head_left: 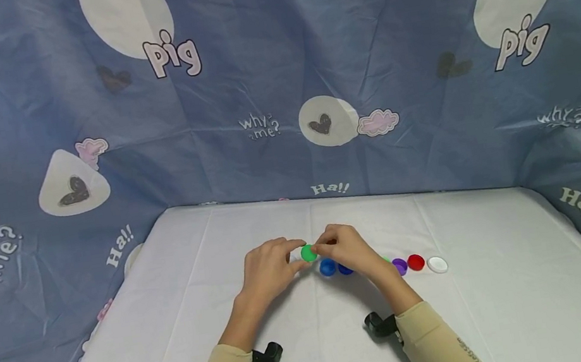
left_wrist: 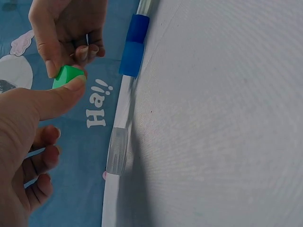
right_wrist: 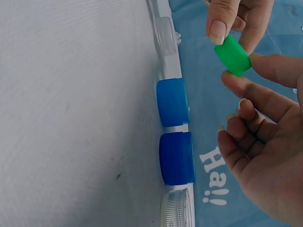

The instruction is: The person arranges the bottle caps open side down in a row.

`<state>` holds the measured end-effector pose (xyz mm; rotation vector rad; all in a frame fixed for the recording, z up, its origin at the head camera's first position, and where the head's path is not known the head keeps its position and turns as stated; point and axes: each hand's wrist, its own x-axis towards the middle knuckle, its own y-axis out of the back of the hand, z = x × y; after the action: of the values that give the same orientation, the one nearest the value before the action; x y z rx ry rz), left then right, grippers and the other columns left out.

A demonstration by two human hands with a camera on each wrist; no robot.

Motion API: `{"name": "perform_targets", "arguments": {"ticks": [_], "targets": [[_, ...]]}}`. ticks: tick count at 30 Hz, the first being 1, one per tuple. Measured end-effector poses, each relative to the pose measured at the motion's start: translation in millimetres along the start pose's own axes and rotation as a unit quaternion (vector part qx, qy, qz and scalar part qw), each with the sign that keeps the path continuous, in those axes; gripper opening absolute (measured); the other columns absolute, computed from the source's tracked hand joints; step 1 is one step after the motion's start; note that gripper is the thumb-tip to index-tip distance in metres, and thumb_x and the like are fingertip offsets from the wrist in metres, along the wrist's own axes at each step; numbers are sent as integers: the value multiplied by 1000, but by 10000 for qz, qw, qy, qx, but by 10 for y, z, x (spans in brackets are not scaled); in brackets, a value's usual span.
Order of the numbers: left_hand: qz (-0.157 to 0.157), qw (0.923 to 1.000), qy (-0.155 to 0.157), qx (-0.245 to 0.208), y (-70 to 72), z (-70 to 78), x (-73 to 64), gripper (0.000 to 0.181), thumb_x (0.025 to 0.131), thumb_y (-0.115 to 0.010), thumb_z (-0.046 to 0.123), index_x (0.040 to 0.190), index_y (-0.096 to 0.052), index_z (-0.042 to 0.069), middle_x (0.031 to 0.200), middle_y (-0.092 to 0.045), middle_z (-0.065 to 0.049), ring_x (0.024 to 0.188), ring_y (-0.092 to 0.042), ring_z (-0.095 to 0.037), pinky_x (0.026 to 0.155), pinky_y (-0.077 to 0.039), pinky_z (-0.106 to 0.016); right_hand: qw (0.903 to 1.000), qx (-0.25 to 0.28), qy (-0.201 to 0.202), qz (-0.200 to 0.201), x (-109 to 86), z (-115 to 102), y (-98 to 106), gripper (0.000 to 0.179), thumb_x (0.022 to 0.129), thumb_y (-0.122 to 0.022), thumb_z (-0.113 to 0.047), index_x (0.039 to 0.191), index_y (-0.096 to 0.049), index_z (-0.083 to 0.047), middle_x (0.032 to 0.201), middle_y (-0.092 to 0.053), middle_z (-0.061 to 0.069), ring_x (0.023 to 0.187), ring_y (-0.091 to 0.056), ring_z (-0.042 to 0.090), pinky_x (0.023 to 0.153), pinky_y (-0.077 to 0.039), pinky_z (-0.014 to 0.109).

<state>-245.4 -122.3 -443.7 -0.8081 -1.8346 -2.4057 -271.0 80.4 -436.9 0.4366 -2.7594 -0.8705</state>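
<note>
A small green bottle cap (head_left: 309,253) is held up above the white table between both hands. My left hand (head_left: 267,268) pinches it from the left with thumb and finger. From the other side my right hand (head_left: 349,248) pinches the same cap between thumb and index finger, its other fingers loosely curled. In the right wrist view the green cap (right_wrist: 233,56) is tilted, with fingertips of both hands on it. Below the hands, a light blue cap (right_wrist: 173,102) and a dark blue cap (right_wrist: 177,158) stand side by side on the table.
A clear cap (left_wrist: 117,151) lies left of the blue ones, and another clear ridged cap (right_wrist: 177,210) beyond them. Farther right are a purple cap (head_left: 399,266), a red cap (head_left: 416,262) and a white cap (head_left: 438,264). A blue printed cloth (head_left: 249,72) hangs behind the table.
</note>
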Motion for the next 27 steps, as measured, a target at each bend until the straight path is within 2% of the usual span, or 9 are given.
{"name": "perform_targets", "arguments": {"ticks": [6,11,20,27], "targets": [[121,9999,-104,20,-1,-11,-7,36,77,-80,51,111,-75,39,64,-48,17,54,-40,0,46,-31,-20,9999,-38,-84,-47,6,14,-4,15,90,-70,-26,89,-80,-16,81,-62,1,74,-55,16,70,-47,30],[108,9999,-13,-70,-1,-10,-14,34,78,-79,53,108,-76,38,65,-50,17,55,-40,-1,47,-31,-21,9997,-137,-84,-193,4,11,-7,17,90,-71,-27,95,-80,-13,83,-63,1,74,-55,15,69,-47,29],[-251,9993,260,-67,-7,-24,-12,35,79,-78,55,108,-77,35,68,-55,16,56,-43,-1,48,-35,-23,9928,-982,581,-356,12,3,-48,26,84,-79,-22,109,-77,-14,73,-54,0,65,-46,14,57,-37,25],[-220,9996,151,-57,-23,-38,-16,34,78,-78,54,106,-78,35,66,-53,14,55,-43,-2,47,-34,-23,9864,-1422,776,-278,12,-22,-62,23,86,-78,-21,109,-76,-20,73,-53,-5,70,-46,13,60,-37,26]]}}
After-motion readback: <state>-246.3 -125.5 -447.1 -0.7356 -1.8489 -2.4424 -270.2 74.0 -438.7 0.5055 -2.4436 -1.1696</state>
